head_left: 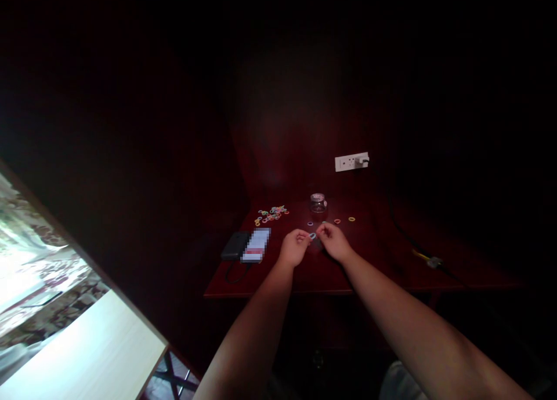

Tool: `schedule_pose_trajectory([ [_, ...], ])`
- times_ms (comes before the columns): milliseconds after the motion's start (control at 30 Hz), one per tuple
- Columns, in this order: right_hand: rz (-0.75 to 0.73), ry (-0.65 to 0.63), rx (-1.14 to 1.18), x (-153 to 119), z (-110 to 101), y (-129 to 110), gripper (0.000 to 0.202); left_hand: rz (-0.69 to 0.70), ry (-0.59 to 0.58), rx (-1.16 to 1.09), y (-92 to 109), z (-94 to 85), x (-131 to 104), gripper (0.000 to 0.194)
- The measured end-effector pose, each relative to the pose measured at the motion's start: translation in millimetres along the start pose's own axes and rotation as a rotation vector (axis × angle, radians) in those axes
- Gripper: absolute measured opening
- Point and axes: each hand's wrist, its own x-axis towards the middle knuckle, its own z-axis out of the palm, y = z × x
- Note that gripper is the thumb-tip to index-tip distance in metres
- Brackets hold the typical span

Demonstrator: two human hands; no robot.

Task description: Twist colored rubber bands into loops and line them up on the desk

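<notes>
The left hand (pixel 295 247) pinches a pale hair tie (pixel 312 236) between thumb and fingers, above the near part of the dark red desk (pixel 374 255). The right hand (pixel 334 241) has its fingertips drawn together just right of it; whether they grip anything, I cannot tell.

The tie is small and probably springy, so a slight or uneven pinch could let it flick away, perhaps over the near edge. Just beyond the hands lie a purple hair tie (pixel 310 223), a red-pink hair tie (pixel 337 221) and, farther right, a yellow hair tie (pixel 351 219); a low sweep of the fingers could scatter them. The clear jar (pixel 318 205) stands upright on the far side, close enough that a forward knock might tip it. Dim light makes such slips likelier. A loose pile of hair ties (pixel 274 214) lies far left.
</notes>
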Motion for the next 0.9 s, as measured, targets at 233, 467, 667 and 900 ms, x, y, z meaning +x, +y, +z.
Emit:
schedule_pose_trajectory([
  [233,0.081,0.385,-0.029,13,-13,12,0.007,-0.024,0.177,0.528,-3,-4.1,15,0.006],
  [467,0.146,0.697,-0.169,33,-46,13,0.004,-0.063,0.138,0.942,-5,-4.3,46,0.011],
  [667,0.139,0.764,-0.247,53,-67,29,0.005,-0.071,0.075,0.959,-6,-2.3,49,0.024],
  [900,0.134,0.785,-0.209,73,-74,47,0.004,-0.151,-0.153,1.026,-10,6.4,33,0.072],
])
